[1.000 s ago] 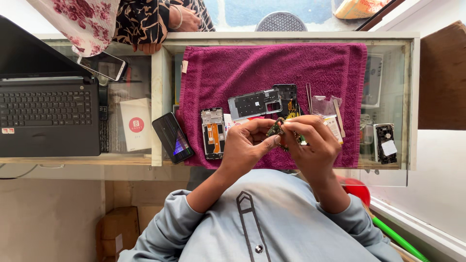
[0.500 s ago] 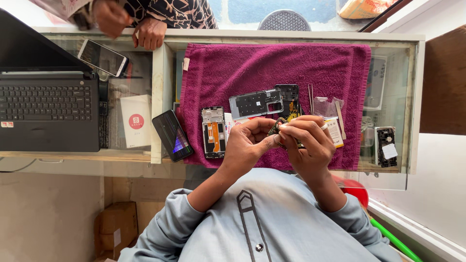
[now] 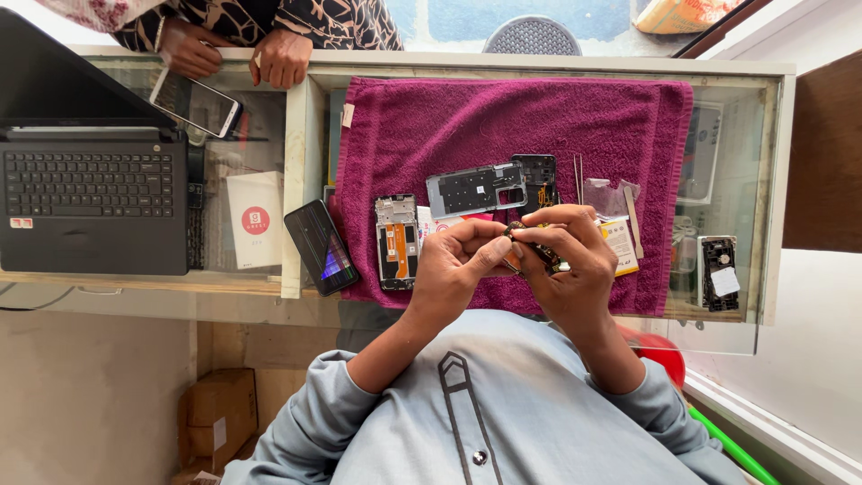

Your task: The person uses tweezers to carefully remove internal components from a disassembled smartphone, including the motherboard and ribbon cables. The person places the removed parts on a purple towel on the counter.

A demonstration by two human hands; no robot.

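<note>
My left hand (image 3: 460,269) and my right hand (image 3: 567,265) meet over the near edge of a purple towel (image 3: 503,126) and pinch a small dark phone part (image 3: 532,247) between their fingertips. To the left of my left hand on the towel lies an opened phone frame with an orange flex cable (image 3: 396,242). Beyond the hands lie a grey phone mid-frame (image 3: 474,190) and a black back piece (image 3: 539,175). Thin tweezers (image 3: 579,171) rest on the towel past my right hand.
A glass counter (image 3: 745,180) carries everything. A dark smartphone (image 3: 321,246) lies at the towel's left edge, a black laptop (image 3: 85,189) further left. Another person's hands (image 3: 283,58) rest on the far edge, one holding a phone (image 3: 195,101). A small phone part (image 3: 718,272) lies at the right.
The other person's hands have come into view at the far edge of the counter with the phone. My own hands stay together on the small part, barely shifted.
</note>
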